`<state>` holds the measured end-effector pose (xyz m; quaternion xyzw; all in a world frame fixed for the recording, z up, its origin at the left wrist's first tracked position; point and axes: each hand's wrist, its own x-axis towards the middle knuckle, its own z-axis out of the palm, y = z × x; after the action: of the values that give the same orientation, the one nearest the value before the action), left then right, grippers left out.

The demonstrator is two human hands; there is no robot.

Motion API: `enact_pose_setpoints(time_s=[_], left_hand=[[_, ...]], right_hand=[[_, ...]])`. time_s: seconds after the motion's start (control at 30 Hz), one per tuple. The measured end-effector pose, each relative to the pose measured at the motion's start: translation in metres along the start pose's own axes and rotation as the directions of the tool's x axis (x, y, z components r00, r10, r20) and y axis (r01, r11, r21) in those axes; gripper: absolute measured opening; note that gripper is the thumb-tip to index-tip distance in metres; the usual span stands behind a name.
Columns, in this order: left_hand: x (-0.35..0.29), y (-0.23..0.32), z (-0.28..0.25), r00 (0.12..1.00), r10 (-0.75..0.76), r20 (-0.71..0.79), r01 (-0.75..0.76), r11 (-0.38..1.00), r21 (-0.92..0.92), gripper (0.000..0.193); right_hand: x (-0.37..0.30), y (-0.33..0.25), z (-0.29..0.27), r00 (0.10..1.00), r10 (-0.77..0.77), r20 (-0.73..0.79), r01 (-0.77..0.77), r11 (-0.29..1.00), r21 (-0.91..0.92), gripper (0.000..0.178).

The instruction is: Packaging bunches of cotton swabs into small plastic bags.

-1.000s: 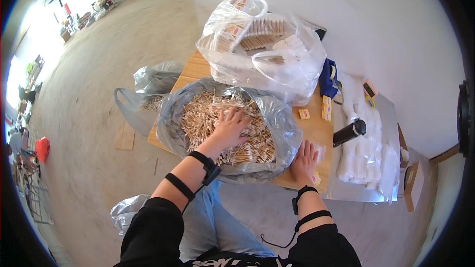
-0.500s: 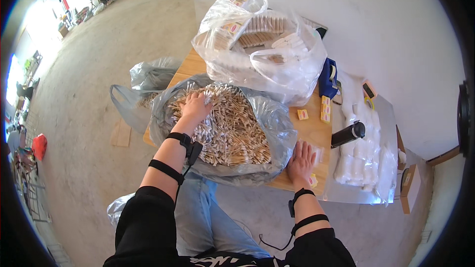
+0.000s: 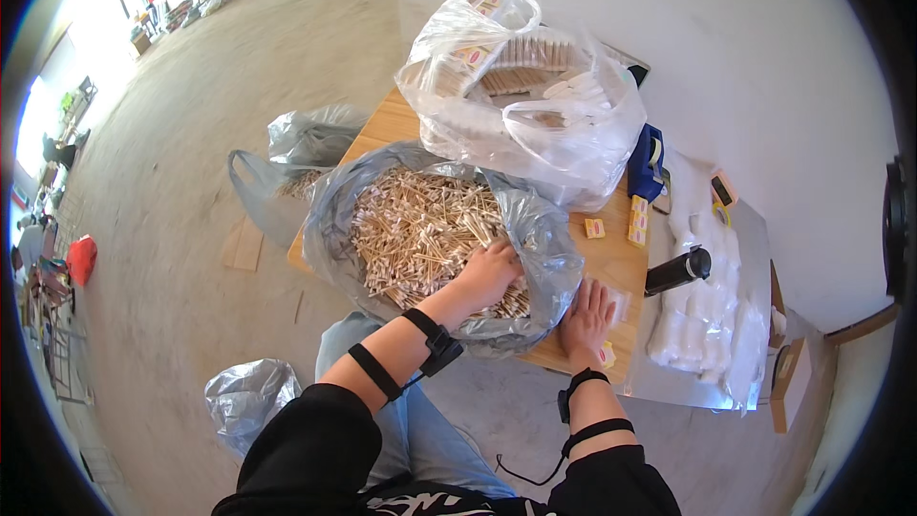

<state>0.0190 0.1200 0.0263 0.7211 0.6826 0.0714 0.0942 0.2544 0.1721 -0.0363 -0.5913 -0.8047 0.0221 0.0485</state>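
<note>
A large grey plastic bag (image 3: pixel 334 229) stands with its mouth spread wide, full of loose cotton swabs (image 3: pixel 411 229) with wooden sticks and white tips. My left hand (image 3: pixel 489 277) is down in the right side of the heap. Its fingers bend into the swabs, and the fingertips are hidden, so their grip does not show. Flat on the wooden table, just right of the bag, lies my right hand (image 3: pixel 586 317) with fingers stretched out and nothing held. A small yellow-and-white box (image 3: pixel 607 354) lies beside its wrist, and a clear small packet (image 3: pixel 619 306) by its fingers.
Behind stands a clear bag (image 3: pixel 564 153) of packed swabs. To the right are a blue tape dispenser (image 3: pixel 646 164), small yellow boxes (image 3: pixel 638 220), a black bottle (image 3: pixel 678 270) and wrapped white bundles (image 3: pixel 702 296). Another grey bag (image 3: pixel 258 193) is left of the table (image 3: pixel 611 253).
My left hand has moved from the heap's upper left to its lower right side. My right hand stays flat on the table. The whole view has shifted slightly.
</note>
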Motion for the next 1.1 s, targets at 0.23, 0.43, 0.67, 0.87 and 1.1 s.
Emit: enact_pose_setpoints(time_s=[0.23, 0.43, 0.67, 0.87, 1.1], left_hand=[[-0.028, -0.074, -0.005, 0.989, -0.142, -0.03, 0.144, 0.98, 0.138, 0.043], [-0.056, -0.126, -0.033, 0.94, -0.313, -0.136, 0.27, 0.926, -0.263, 0.049], [-0.086, -0.087, -0.053, 0.871, -0.426, 0.244, 0.459, 0.883, -0.096, 0.076], [-0.048, -0.051, -0.017, 0.913, -0.407, 0.007, 0.406, 0.912, -0.061, 0.06], [-0.024, -0.022, 0.004, 0.968, -0.165, -0.189, 0.113, 0.959, -0.26, 0.05]], right_hand=[[-0.001, -0.001, 0.002, 0.999, -0.033, -0.039, 0.033, 0.999, -0.008, 0.056], [-0.001, -0.003, 0.003, 0.999, -0.04, -0.024, 0.04, 0.999, -0.004, 0.058], [-0.001, 0.003, 0.001, 0.997, -0.044, -0.066, 0.043, 0.999, -0.015, 0.059], [0.001, 0.001, 0.001, 0.999, -0.023, -0.04, 0.023, 1.0, -0.007, 0.059], [0.0, 0.001, 0.006, 0.999, -0.018, -0.033, 0.017, 1.0, -0.018, 0.056]])
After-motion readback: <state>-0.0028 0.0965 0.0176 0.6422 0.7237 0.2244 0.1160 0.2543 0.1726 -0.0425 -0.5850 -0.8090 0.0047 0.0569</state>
